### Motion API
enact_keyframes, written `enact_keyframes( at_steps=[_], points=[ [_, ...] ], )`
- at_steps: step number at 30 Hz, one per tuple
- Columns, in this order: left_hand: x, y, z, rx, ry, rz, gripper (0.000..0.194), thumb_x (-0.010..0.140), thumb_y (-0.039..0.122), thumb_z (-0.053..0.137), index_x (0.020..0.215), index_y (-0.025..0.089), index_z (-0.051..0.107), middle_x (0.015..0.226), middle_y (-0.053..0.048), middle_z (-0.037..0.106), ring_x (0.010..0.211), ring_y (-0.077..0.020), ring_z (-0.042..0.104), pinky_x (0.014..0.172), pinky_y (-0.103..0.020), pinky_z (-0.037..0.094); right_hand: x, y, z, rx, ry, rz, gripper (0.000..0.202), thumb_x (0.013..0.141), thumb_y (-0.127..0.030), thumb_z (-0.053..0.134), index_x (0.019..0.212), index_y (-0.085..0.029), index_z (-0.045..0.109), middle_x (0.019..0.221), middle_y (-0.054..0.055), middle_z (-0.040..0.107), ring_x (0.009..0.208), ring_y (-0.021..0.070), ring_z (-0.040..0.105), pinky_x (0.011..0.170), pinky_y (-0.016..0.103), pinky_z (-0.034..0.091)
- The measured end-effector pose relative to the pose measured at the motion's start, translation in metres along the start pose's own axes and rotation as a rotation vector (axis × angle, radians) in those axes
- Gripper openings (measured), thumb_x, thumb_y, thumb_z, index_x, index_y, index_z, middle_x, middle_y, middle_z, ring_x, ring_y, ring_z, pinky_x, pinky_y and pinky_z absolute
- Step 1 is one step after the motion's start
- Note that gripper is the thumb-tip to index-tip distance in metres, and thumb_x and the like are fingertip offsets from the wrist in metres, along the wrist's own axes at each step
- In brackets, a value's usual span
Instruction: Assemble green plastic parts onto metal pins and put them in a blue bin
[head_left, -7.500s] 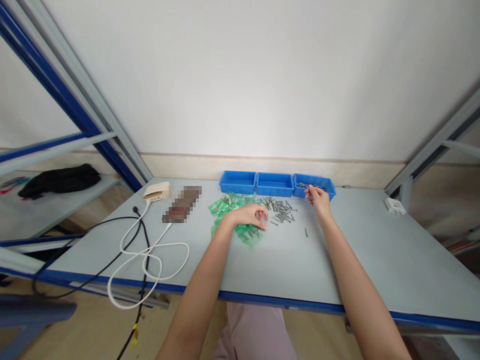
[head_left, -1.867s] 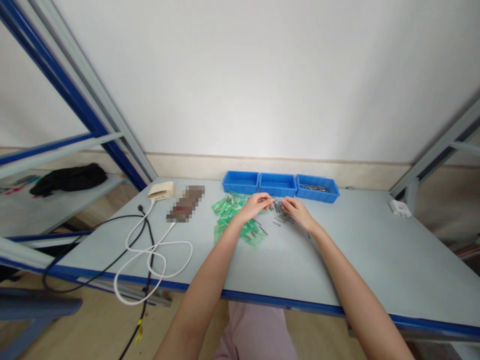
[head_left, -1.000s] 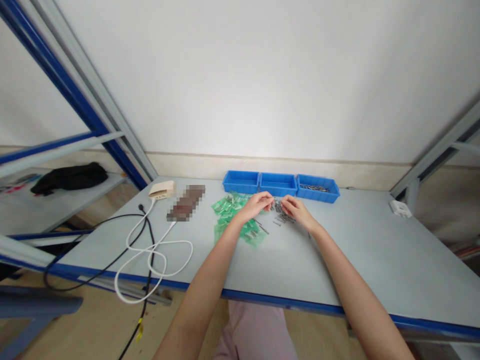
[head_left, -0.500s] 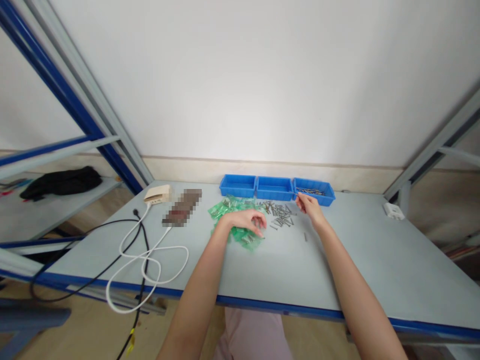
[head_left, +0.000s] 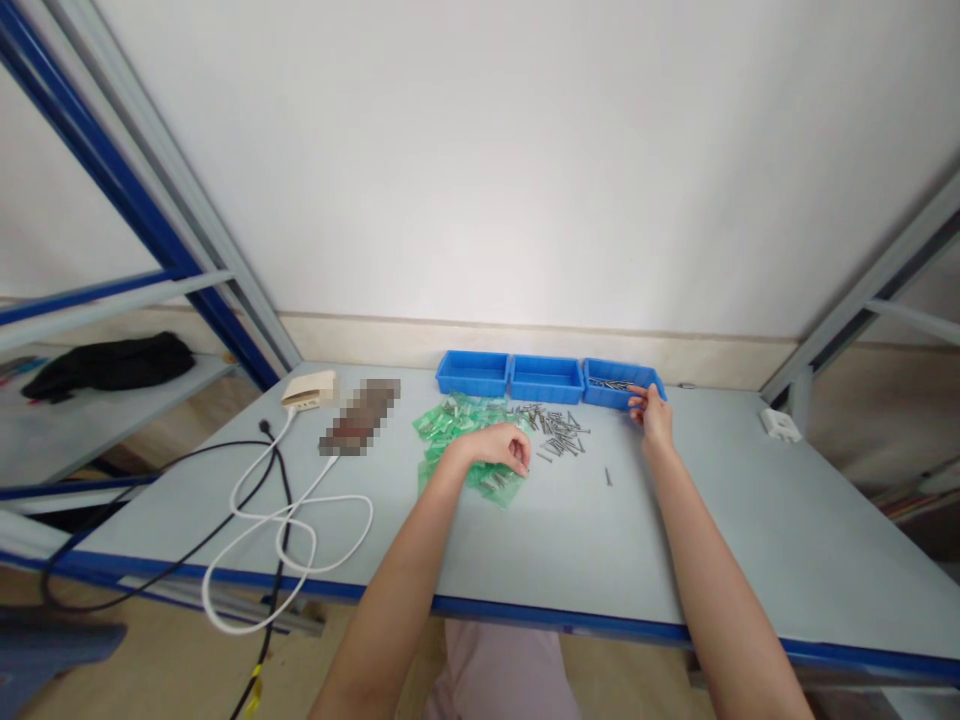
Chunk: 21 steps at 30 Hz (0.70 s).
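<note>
Green plastic bags holding metal pieces lie at the table's middle, with my left hand closed in a pinch over their right edge. What its fingertips hold is too small to make out. Beside the bags is a loose pile of screws. One single screw lies apart, nearer the front. My right hand is at the front right edge of the right blue bin, its fingers over the rim, somewhat apart. Screws lie inside that bin.
Two more blue bins, the middle one and the left one, stand beside it. A pixelated object, a cream box and looped white cable are left. A white adapter sits right.
My right hand has moved right, from the gap near the middle bin to the right bin's front corner. My left hand's fingers have drawn closer together.
</note>
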<state>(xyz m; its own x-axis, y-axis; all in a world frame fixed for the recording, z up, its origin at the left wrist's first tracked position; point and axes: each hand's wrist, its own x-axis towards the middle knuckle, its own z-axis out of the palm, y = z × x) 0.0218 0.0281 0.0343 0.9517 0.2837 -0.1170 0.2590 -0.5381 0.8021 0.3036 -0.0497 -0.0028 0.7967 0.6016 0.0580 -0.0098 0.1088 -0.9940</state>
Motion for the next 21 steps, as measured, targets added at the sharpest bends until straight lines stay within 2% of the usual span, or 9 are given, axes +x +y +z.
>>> enact_keyframes(
  at_steps=[3,5,7,9,11,12,14,17,21],
  points=[
    [0.001,0.008,0.000,-0.139,0.099,-0.008,0.017,0.062,0.029,0.072,0.067,0.015,0.063,0.059,0.000,0.059,0.056,-0.0108,0.052,0.053,-0.022,0.039,-0.004,-0.003,0.003,-0.038,-0.074,-0.009,0.052,0.068,-0.067,0.047,0.071,-0.016,0.059,0.049,-0.003,0.047,0.036,0.0067,0.034,0.039,0.023,0.023],
    [0.002,0.015,0.001,-0.223,0.197,0.012,0.020,0.064,0.030,0.071,0.071,0.014,0.062,0.066,-0.001,0.060,0.061,-0.0111,0.054,0.058,-0.022,0.041,-0.013,-0.010,0.009,-0.087,-0.193,-0.022,0.047,0.068,-0.063,0.052,0.070,-0.016,0.060,0.049,-0.004,0.047,0.039,0.0074,0.035,0.040,0.023,0.026],
    [0.004,0.020,0.001,-0.287,0.294,0.042,0.021,0.066,0.031,0.070,0.074,0.014,0.061,0.070,-0.002,0.061,0.066,-0.0116,0.056,0.063,-0.023,0.043,-0.028,-0.018,0.017,-0.144,-0.389,-0.057,0.042,0.068,-0.058,0.057,0.074,-0.016,0.062,0.055,-0.002,0.053,0.045,0.0087,0.041,0.045,0.023,0.032],
    [0.006,0.022,0.002,-0.348,0.380,0.071,0.024,0.066,0.032,0.070,0.076,0.013,0.059,0.073,-0.003,0.062,0.069,-0.0126,0.057,0.068,-0.025,0.044,-0.047,-0.026,0.028,-0.194,-0.645,-0.082,0.039,0.070,-0.053,0.059,0.081,-0.016,0.065,0.068,0.001,0.060,0.055,0.0104,0.049,0.053,0.024,0.038],
    [0.009,0.021,0.003,-0.418,0.456,0.084,0.027,0.066,0.034,0.070,0.077,0.012,0.058,0.074,-0.004,0.062,0.071,-0.0135,0.059,0.070,-0.026,0.044,-0.066,-0.030,0.040,-0.229,-0.908,-0.089,0.037,0.073,-0.050,0.059,0.084,-0.015,0.065,0.078,0.004,0.064,0.062,0.0115,0.053,0.059,0.025,0.041],
    [0.010,0.020,0.003,-0.453,0.489,0.084,0.028,0.066,0.035,0.070,0.077,0.012,0.057,0.073,-0.003,0.062,0.071,-0.0138,0.059,0.070,-0.026,0.044,-0.075,-0.031,0.045,-0.232,-0.995,-0.097,0.036,0.073,-0.049,0.059,0.084,-0.015,0.065,0.080,0.004,0.064,0.063,0.0117,0.054,0.060,0.025,0.042],
    [0.013,0.016,0.002,-0.504,0.535,0.079,0.030,0.066,0.038,0.070,0.076,0.013,0.055,0.071,-0.002,0.062,0.069,-0.0137,0.059,0.069,-0.027,0.044,-0.086,-0.030,0.054,-0.220,-1.040,-0.112,0.034,0.074,-0.048,0.060,0.083,-0.015,0.064,0.078,0.004,0.064,0.062,0.0115,0.054,0.060,0.025,0.042],
    [0.015,0.011,0.002,-0.518,0.558,0.073,0.032,0.064,0.039,0.070,0.075,0.013,0.054,0.069,-0.001,0.061,0.068,-0.0134,0.059,0.069,-0.027,0.044,-0.090,-0.025,0.060,-0.211,-0.977,-0.124,0.033,0.073,-0.048,0.060,0.075,-0.015,0.062,0.069,0.002,0.062,0.057,0.0107,0.051,0.057,0.024,0.041],
    [0.015,0.010,0.002,-0.425,0.567,0.062,0.031,0.067,0.041,0.067,0.073,0.014,0.053,0.066,0.000,0.060,0.066,-0.0128,0.057,0.066,-0.025,0.043,-0.085,-0.024,0.058,-0.222,-0.920,-0.118,0.034,0.074,-0.049,0.058,0.072,-0.015,0.060,0.066,0.001,0.060,0.053,0.0096,0.048,0.052,0.023,0.038]
  ],
)
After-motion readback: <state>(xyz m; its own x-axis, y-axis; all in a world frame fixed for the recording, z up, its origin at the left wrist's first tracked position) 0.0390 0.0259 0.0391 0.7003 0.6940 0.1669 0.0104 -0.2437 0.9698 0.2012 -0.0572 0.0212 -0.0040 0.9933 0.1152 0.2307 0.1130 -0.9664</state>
